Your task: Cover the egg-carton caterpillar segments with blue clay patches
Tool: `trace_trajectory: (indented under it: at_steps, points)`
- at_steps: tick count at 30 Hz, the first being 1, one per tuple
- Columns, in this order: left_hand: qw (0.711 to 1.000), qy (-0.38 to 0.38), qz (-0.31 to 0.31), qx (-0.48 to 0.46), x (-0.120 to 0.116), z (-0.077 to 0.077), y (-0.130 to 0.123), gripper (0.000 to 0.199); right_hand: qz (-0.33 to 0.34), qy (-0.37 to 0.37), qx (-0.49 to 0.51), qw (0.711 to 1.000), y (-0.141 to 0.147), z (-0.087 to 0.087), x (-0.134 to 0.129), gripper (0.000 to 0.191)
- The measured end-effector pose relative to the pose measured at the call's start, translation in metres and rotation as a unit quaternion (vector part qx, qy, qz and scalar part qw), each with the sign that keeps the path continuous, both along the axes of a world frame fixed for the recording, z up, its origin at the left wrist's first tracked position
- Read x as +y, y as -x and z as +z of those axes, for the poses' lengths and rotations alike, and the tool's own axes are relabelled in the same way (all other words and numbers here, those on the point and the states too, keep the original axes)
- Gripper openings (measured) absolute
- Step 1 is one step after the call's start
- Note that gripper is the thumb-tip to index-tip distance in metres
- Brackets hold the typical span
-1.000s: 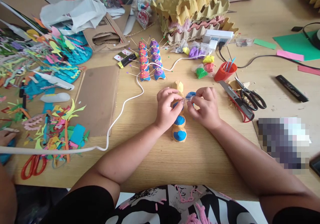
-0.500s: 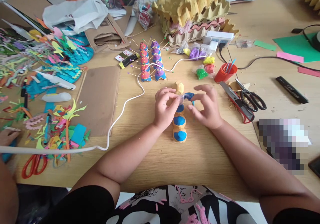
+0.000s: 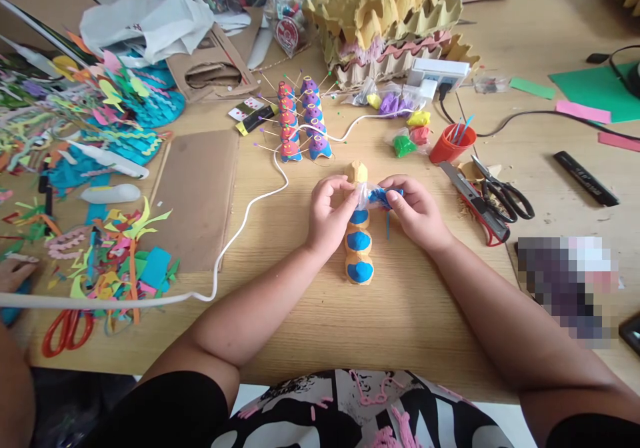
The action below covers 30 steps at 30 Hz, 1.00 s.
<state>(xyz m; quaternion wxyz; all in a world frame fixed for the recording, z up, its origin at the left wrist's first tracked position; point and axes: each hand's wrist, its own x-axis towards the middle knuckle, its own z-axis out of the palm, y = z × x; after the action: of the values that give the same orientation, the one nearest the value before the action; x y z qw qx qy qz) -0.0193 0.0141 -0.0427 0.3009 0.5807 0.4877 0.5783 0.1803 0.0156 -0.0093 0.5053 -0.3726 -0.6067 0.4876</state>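
Note:
Between my hands is a small clear plastic bag [image 3: 364, 196] with blue modelling clay [image 3: 380, 197] in it. My left hand [image 3: 331, 212] pinches the clear end of the bag. My right hand [image 3: 413, 209] grips the blue clay end, and a thin blue strip hangs below its fingers. Under the bag lies a strip of egg carton cups [image 3: 360, 253], pointing away from me. Blue clay covers part of several cups, while the far cup is bare yellow. My hands hide part of the strip's far half.
Two painted egg carton strips [image 3: 319, 147] with pins stand beyond my hands, crossed by a white cable [image 3: 250, 209]. Bagged clay [image 3: 404, 145], an orange cup [image 3: 453, 145], a utility knife [image 3: 475, 203] and black scissors [image 3: 504, 193] lie right. Paper scraps [image 3: 120, 255] and another person's hand [image 3: 17, 271] are left.
My right hand has closed from loosely spread fingers onto the blue clay in the bag. The bag now stretches between both hands, and my left hand has hardly moved.

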Motion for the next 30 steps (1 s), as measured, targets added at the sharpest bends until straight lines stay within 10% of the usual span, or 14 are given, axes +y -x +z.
trace_trajectory:
  at_steps: [10, 20, 30]
  points:
    - [0.992, -0.063, 0.009, 0.108, -0.010, 0.013, -0.001, 0.016, -0.077, -0.030, -0.008, 0.997, -0.002, -0.011, 0.006, 0.050]
    - [0.986, 0.066, -0.115, -0.099, -0.004, 0.009, -0.002, 0.037, -0.188, -0.169, -0.227, 0.941, -0.006, -0.006, 0.001, 0.012]
    - [0.987, 0.066, -0.105, -0.103, -0.004, 0.009, 0.000, 0.033, -0.107, -0.082, -0.075, 0.988, -0.010, -0.015, 0.005, 0.046]
